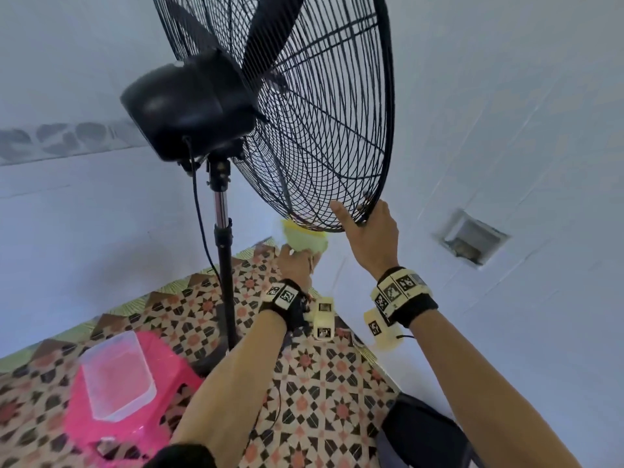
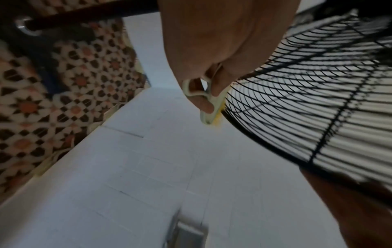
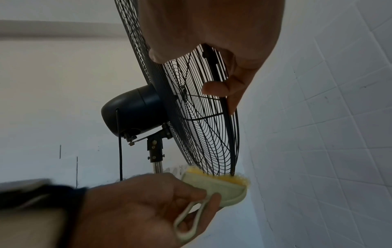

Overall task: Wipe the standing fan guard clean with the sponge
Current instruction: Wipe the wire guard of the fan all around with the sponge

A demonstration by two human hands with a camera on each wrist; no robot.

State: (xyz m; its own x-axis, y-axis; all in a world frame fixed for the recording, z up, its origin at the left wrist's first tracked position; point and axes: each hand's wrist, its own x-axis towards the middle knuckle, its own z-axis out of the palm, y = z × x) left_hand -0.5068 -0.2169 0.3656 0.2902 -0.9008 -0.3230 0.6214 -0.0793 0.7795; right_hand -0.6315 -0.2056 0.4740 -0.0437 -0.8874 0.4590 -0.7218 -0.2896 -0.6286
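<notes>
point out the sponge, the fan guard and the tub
sponge (image 3: 214, 186) right wrist view, pale plastic back
fan guard (image 1: 324, 136) head view, wire grille
tub (image 1: 116, 380) head view, clear side wall

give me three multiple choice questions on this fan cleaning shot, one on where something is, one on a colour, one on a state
1. Where does the sponge meet the fan guard?
A. at its top edge
B. at its bottom edge
C. at the centre hub

2. What colour is the stool under the clear container?
A. pink
B. blue
C. white

3. What is the right hand doing?
A. hanging free by the wall
B. holding the sponge
C. gripping the guard's lower rim

Answers:
1. B: the right wrist view shows the yellow sponge pressed under the lowest wires.
2. A: the head view shows a bright pink stool on the patterned floor.
3. C: its thumb and fingers close on the rim, while the left hand holds the sponge's handle.
</notes>
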